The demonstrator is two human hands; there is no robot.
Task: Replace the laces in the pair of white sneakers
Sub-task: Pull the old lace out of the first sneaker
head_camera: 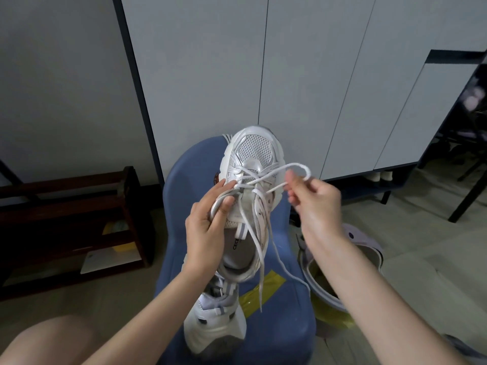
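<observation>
- The left hand [204,227] grips the sneaker [247,196] by its left edge, fingers curled round it, toe pointing away.
- The lace [297,165] loops rightward from the lower eyelets.
- The right hand [313,200], nearer the loop, pinches it, fingers curled.

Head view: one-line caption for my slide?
Left hand grips white sneaker over blue chair; right hand pinches white lace.

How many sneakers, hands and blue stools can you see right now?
White sneakers: 2, one held up, one lower on the stool
Hands: 2, left hand, right hand
Blue stools: 1
Total: 5
</observation>
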